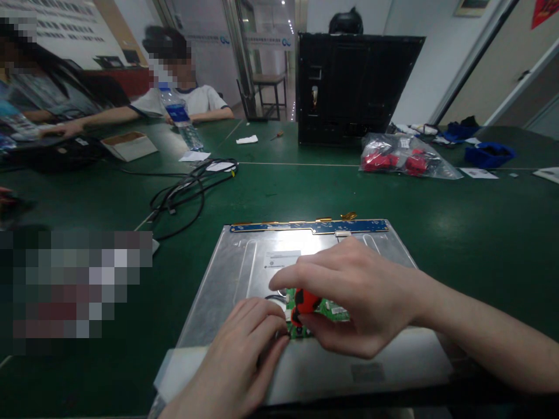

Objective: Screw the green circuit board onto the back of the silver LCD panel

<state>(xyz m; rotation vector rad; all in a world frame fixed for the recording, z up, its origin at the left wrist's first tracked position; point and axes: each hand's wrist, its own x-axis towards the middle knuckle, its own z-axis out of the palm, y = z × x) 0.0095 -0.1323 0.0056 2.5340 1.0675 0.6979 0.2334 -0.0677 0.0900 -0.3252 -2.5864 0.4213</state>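
Observation:
My right hand (353, 297) grips a screwdriver (307, 301) by its red and black handle, held upright over a small green circuit board (338, 311). The screwdriver's tip is at the board's lower left part. My left hand (248, 343) has its fingers pressed together, fingertips against the left edge of the board. Beneath both hands lies a flat silver display panel (218, 291), with a blue circuit strip (288, 227) along its far edge. My right hand covers much of the green board. A dark cable runs to the board's left side.
Black cables (183, 192) lie coiled to the left on the green table (271, 192). A water bottle (181, 119) stands beyond them. A large black panel (353, 87) stands upright at the back, with a plastic bag of red parts (406, 157) before it. Two people sit at far left.

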